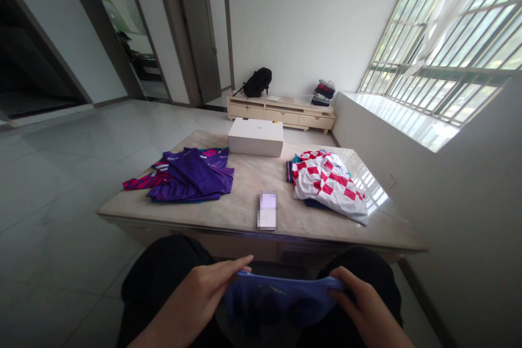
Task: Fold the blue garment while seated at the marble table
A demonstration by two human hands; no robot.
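Blue garment (281,296) stretched between both hands, left (204,288) and right (361,299) pinching its edges

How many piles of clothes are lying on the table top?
2: a purple pile on the table at left, a red-and-white checked pile at right. Garments underneath may be hidden. Both hands hold a blue garment below the table edge.
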